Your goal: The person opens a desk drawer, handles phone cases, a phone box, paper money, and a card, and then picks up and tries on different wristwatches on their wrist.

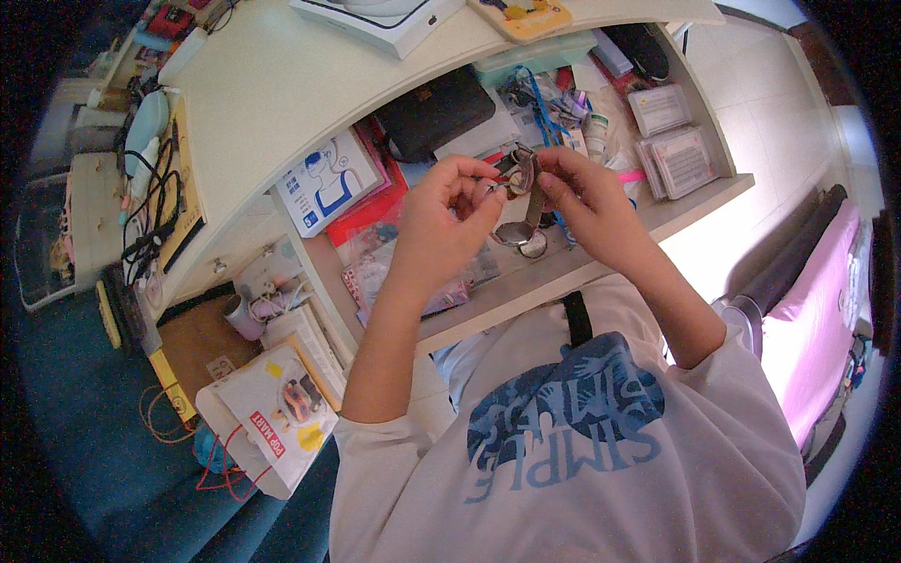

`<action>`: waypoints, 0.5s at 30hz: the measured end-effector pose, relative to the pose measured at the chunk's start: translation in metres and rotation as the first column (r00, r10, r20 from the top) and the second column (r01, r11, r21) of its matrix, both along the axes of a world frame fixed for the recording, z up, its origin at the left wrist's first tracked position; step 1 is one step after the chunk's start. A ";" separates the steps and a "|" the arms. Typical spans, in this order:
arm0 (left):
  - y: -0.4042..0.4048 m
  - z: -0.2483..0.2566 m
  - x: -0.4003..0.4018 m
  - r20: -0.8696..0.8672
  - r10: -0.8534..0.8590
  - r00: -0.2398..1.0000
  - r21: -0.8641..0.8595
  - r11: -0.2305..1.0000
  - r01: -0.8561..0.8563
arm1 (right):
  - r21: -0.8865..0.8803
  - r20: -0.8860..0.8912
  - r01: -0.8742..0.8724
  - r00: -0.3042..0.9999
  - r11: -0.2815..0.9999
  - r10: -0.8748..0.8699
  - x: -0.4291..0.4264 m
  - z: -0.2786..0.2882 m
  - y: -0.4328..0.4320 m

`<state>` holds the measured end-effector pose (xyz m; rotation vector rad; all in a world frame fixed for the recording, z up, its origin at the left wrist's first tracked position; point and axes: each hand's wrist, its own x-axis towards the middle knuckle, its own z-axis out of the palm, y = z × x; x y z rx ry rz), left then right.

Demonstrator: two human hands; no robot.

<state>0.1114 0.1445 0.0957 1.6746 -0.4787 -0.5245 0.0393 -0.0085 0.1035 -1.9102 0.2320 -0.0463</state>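
Observation:
Both of my hands are raised over an open drawer point(486, 310). They hold what looks like a wristwatch with a grey band point(535, 204). My right hand point(595, 207) pinches the band between thumb and fingers. On the other side, my left hand point(447, 222) grips a small part at the watch's upper end; its fingertips partly hide that part. A round, dark piece point(514, 233) hangs at the lower end of the band. Just below it shows a small glittery silver disc point(533, 244); whether it is attached I cannot tell.
Inside the drawer are a black pouch point(436, 112), an eye-mask box point(331, 179), clear plastic cases point(681, 163) and a blue cord point(542, 105). A white Apple box point(380, 24) rests on the desktop point(260, 77). Left of the drawer stands a Pop Mart paper bag point(274, 422).

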 end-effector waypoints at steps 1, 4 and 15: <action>0.000 0.001 0.000 0.000 -0.001 1.000 0.000 1.000 0.001 | 0.000 0.000 0.001 1.000 1.000 -0.001 0.000 -0.001 0.000; 0.000 0.003 0.001 -0.091 0.026 0.996 0.000 1.000 -0.026 | -0.045 0.078 -0.026 0.997 0.999 0.030 0.001 -0.003 0.000; 0.003 0.006 0.001 -0.098 0.041 0.994 -0.122 0.991 -0.053 | 0.017 -0.022 0.006 1.000 1.000 -0.006 -0.003 -0.012 0.002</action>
